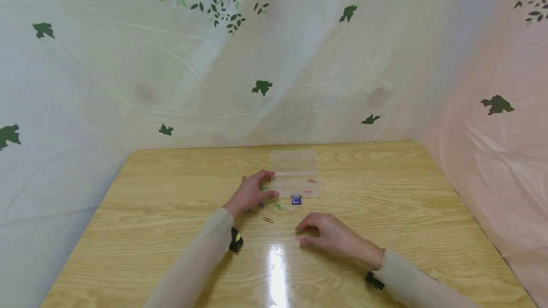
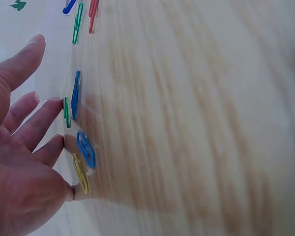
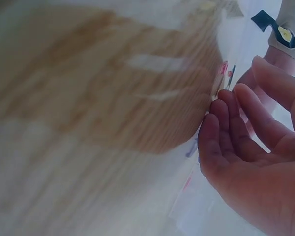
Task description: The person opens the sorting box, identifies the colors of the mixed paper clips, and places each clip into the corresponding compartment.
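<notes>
A clear plastic box (image 1: 295,161) lies with its lid folded back; a red paper clip (image 1: 311,180) is inside. At the box's left side is my left hand (image 1: 252,191), thumb at the front corner and a fingertip near the hinge line. Beside its fingers lie a blue paper clip (image 2: 75,96), a green paper clip (image 2: 67,112) and a yellow paper clip (image 2: 80,173). My right hand (image 1: 331,234) hovers low over the table at the front right, fingers loosely bent, with no object visible between thumb and fingers.
A small blue piece (image 1: 296,199) sits at the box's front edge. In front of the box are another green paper clip (image 1: 278,206), a white paper clip (image 1: 288,208) and another red paper clip (image 1: 268,220). A leaf-patterned curtain (image 1: 299,108) borders the wooden table (image 1: 171,175).
</notes>
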